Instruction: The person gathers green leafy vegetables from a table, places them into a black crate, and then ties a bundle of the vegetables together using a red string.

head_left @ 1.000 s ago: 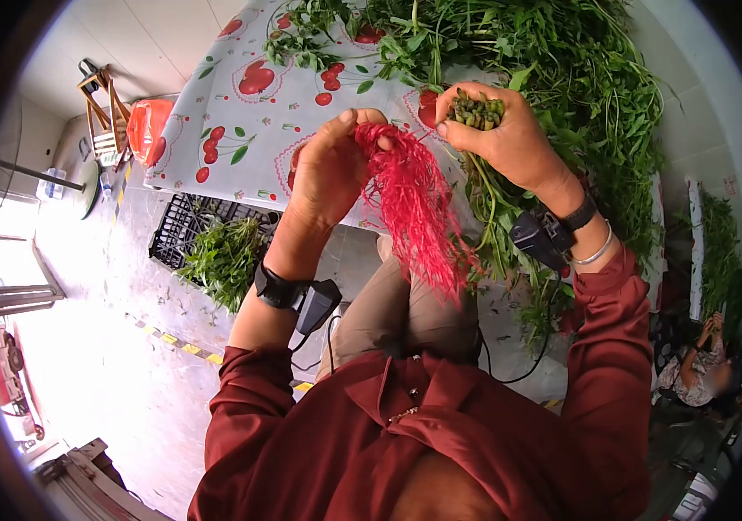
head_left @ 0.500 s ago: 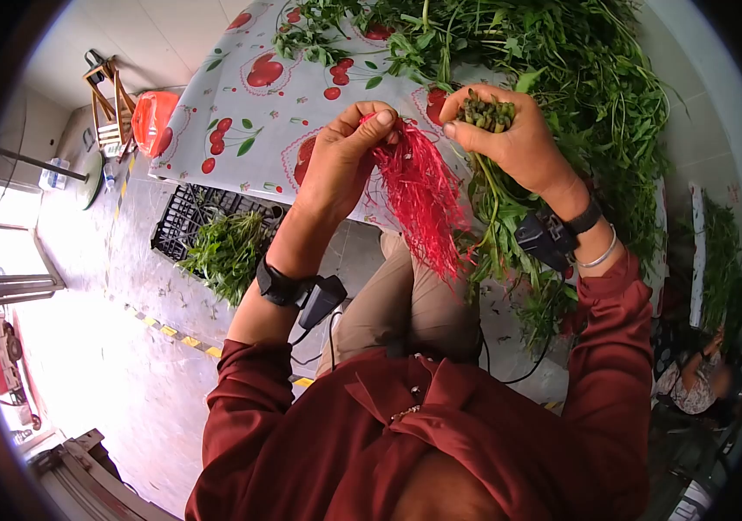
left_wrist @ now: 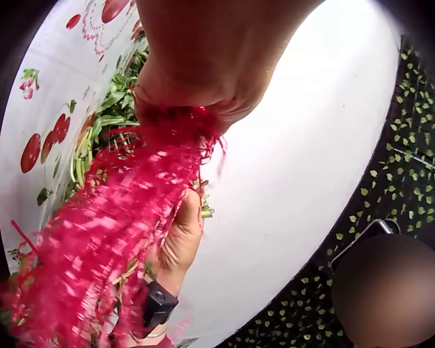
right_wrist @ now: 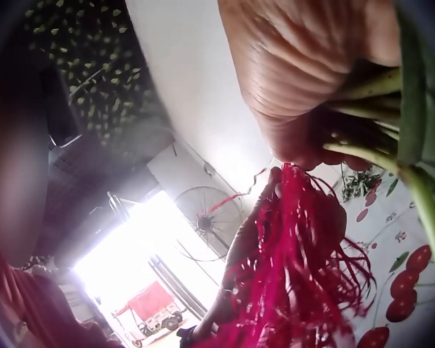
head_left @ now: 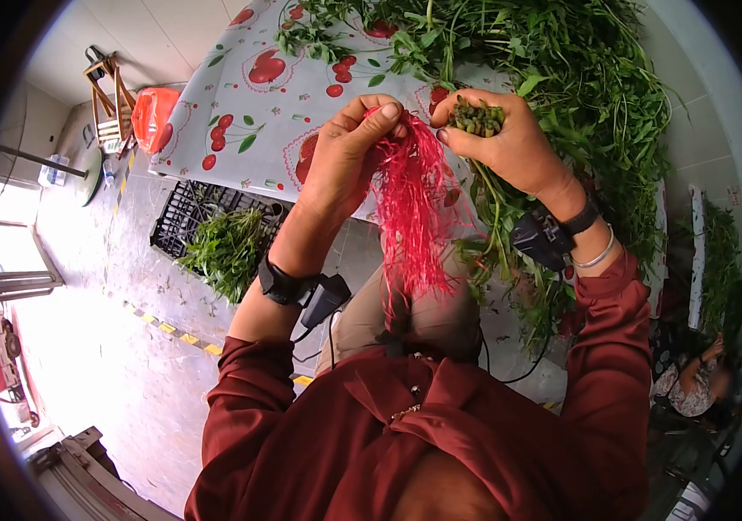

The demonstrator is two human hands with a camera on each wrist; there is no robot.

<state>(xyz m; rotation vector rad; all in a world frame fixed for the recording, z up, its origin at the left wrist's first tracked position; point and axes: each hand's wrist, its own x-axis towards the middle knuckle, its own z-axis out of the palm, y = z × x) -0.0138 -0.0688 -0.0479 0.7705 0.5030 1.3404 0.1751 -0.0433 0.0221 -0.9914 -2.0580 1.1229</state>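
Note:
My left hand (head_left: 341,161) pinches the top of a bundle of thin red plastic strings (head_left: 414,217) between thumb and fingers. The loose strands hang down in front of my knees. My right hand (head_left: 514,143) grips a bunch of leafy greens, its cut stem ends (head_left: 478,119) poking up between thumb and fingers. Stalks and leaves (head_left: 488,208) trail below that hand. Both hands are held up close together at the table's near edge. In the right wrist view the red strings (right_wrist: 290,290) overlap the right fingertips.
A large heap of greens (head_left: 597,95) covers the far and right side of the table with a cherry-print cloth (head_left: 241,130). A black crate (head_left: 176,230) with more greens (head_left: 228,252) is on the floor at left. Another person (head_left: 696,382) sits at far right.
The left hand has shifted slightly right and turned, its thumb now over the top of the strings. The strands have swung and hang straighter. The right hand keeps its bunch, barely moving.

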